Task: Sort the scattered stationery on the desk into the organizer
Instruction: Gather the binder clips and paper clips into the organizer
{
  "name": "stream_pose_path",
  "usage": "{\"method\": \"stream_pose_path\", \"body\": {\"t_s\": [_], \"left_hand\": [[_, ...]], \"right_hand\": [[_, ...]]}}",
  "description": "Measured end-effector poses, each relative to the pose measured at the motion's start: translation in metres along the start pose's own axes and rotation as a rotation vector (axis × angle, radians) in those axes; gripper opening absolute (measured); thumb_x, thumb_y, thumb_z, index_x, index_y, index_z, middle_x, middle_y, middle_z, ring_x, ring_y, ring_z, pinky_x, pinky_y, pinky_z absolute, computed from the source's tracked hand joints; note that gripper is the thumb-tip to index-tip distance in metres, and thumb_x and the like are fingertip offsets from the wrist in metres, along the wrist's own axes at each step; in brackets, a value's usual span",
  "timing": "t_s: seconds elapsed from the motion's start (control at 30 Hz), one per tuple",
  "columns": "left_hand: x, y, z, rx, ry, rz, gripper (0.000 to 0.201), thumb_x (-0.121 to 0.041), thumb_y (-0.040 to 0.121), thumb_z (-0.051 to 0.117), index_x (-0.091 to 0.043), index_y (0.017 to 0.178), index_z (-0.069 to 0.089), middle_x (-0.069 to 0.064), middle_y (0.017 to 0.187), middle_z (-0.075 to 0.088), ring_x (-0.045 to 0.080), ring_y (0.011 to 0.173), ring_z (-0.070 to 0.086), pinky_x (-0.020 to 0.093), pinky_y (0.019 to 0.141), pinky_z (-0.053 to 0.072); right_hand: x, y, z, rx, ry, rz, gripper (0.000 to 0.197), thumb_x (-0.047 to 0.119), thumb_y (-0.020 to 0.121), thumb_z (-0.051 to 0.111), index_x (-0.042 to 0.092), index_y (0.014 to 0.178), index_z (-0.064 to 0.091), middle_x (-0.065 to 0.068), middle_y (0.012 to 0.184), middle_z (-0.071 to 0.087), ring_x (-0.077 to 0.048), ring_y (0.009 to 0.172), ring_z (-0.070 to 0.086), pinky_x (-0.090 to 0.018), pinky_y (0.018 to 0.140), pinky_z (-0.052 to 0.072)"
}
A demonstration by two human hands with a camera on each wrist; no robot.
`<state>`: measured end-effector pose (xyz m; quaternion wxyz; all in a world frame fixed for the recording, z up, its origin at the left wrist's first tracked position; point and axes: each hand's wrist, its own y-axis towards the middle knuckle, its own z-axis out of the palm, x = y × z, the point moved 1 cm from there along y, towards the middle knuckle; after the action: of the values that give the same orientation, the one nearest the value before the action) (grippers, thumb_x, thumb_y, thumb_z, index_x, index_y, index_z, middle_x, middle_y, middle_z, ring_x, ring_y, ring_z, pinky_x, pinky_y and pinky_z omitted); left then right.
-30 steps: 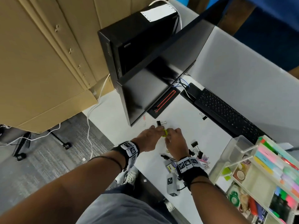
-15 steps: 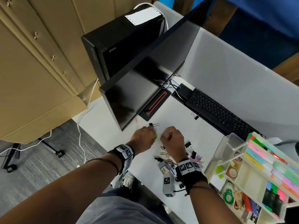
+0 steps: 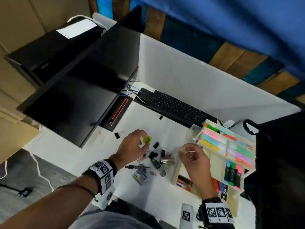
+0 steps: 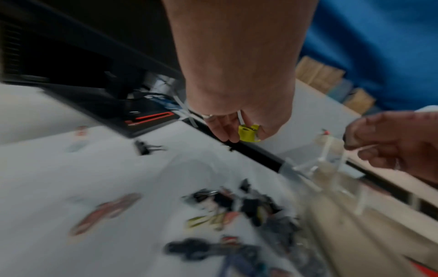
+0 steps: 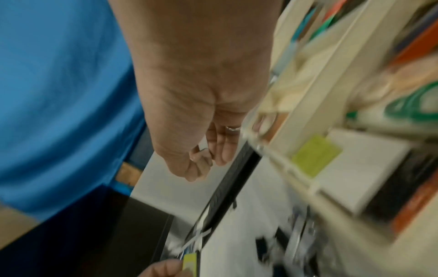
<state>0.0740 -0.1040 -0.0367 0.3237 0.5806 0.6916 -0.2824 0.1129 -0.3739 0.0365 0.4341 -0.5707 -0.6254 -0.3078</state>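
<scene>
Head view: left grip (image 3: 132,147) pinches a yellow tape roll (image 3: 146,140) above the surface (image 3: 168,133); right grip (image 3: 193,157) pinches a thin white strip (image 3: 189,151) beside the organizer (image 3: 206,162).

left hand (image 3: 132,146) pinching, right hand (image 3: 193,156) curled

Worktop (image 3: 168,129): smooth white laminate, matt; organizer (image 3: 212,164): cream plastic with clear glossy plastic dividers at its near corner; monitor (image 3: 74,103): black screen, glossy, reflective; keyboard (image 3: 178,108): matt black plastic; binder clip (image 3: 117,135): black body with thin bright metal wire handles; yellow-green piece (image 4: 247,133) in the left hand (image 3: 132,146): glossy plastic by its look; thin strip (image 3: 189,152) pinched by the right hand (image 3: 193,157): white, material unclear; cabinet (image 3: 18,17): tan wood-look panels, matt.
</scene>
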Motion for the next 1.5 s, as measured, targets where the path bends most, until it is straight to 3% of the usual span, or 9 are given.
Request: {"method": "stream_pose_path", "body": {"t_s": [0.1,0.27,0.57,0.7,0.87,0.97,1.17,1.4,1.5], "left_hand": [[-0.047,0.013,0.018,0.016,-0.047,0.082,0.029,-0.042,0.089,0.072,-0.036,0.114,0.057,-0.020,0.104,0.062,0.005,0.072,0.062,0.021,0.064,0.050],[-0.133,0.040,0.049,0.105,-0.026,0.278,0.036,-0.046,0.090,0.070,-0.030,0.121,0.062,-0.016,0.107,0.061,0.005,0.074,0.059,0.030,0.070,0.054],[-0.238,0.080,0.108,0.278,0.046,0.423,0.035,-0.036,0.084,0.074,-0.030,0.118,0.066,-0.016,0.103,0.060,0.004,0.075,0.059,0.027,0.071,0.055],[-0.245,0.060,0.133,0.438,0.291,0.510,0.024,-0.047,0.085,0.069,-0.037,0.105,0.063,-0.012,0.092,0.068,0.006,0.075,0.063,0.032,0.066,0.056],[-0.235,0.044,0.166,0.562,0.534,0.600,0.020,-0.043,0.093,0.065,-0.030,0.105,0.073,-0.010,0.102,0.074,0.012,0.085,0.066,0.027,0.071,0.049],[-0.230,0.042,0.178,0.582,0.643,0.605,0.015,-0.034,0.093,0.060,-0.025,0.091,0.071,-0.009,0.092,0.072,0.016,0.082,0.067,0.033,0.072,0.056],[-0.227,0.047,0.191,0.531,0.799,0.638,0.018,-0.026,0.091,0.052,-0.023,0.078,0.063,-0.007,0.087,0.065,0.017,0.075,0.064,0.033,0.062,0.054],[-0.222,0.040,0.200,0.498,0.970,0.690,0.012,-0.027,0.096,0.056,-0.018,0.096,0.064,0.003,0.099,0.062,0.023,0.062,0.063,0.037,0.053,0.057],[-0.218,0.031,0.200,0.463,0.968,0.664,0.030,-0.034,0.100,0.048,-0.010,0.117,0.056,0.009,0.108,0.063,0.024,0.057,0.060,0.036,0.049,0.055]], "right_hand": [[-0.024,-0.011,-0.058,-0.106,-0.118,0.092,0.023,0.025,0.087,0.084,0.032,0.103,0.070,0.010,0.093,0.075,-0.007,0.076,0.068,-0.011,0.064,0.050],[-0.055,-0.025,-0.113,-0.164,-0.210,0.159,0.026,0.023,0.085,0.086,0.038,0.093,0.067,0.008,0.089,0.072,-0.004,0.073,0.066,-0.011,0.057,0.050],[-0.100,-0.030,-0.146,-0.060,-0.137,0.123,0.020,0.022,0.086,0.082,0.035,0.096,0.070,0.012,0.092,0.073,-0.004,0.084,0.068,-0.027,0.076,0.058],[-0.112,-0.028,-0.164,-0.156,-0.156,0.058,0.016,0.024,0.088,0.078,0.035,0.095,0.069,0.013,0.091,0.070,-0.002,0.080,0.066,-0.026,0.071,0.057],[-0.124,-0.027,-0.175,-0.155,-0.180,0.022,0.017,0.028,0.085,0.076,0.037,0.096,0.067,0.016,0.095,0.065,-0.004,0.081,0.063,-0.028,0.073,0.054],[-0.130,-0.028,-0.178,-0.109,-0.187,0.030,0.025,0.033,0.083,0.078,0.042,0.102,0.065,0.020,0.101,0.063,-0.002,0.084,0.063,-0.029,0.074,0.056],[-0.129,-0.032,-0.177,-0.060,-0.148,0.006,0.025,0.023,0.086,0.080,0.038,0.101,0.066,0.016,0.101,0.061,0.003,0.089,0.062,-0.016,0.067,0.049],[-0.130,-0.031,-0.175,-0.050,-0.136,-0.026,0.026,0.021,0.085,0.081,0.031,0.105,0.068,0.021,0.100,0.059,0.000,0.088,0.061,-0.018,0.074,0.050],[-0.131,-0.032,-0.174,-0.050,-0.139,-0.032,0.026,0.021,0.085,0.081,0.031,0.106,0.068,0.022,0.100,0.059,0.001,0.088,0.060,-0.021,0.075,0.051]]}}
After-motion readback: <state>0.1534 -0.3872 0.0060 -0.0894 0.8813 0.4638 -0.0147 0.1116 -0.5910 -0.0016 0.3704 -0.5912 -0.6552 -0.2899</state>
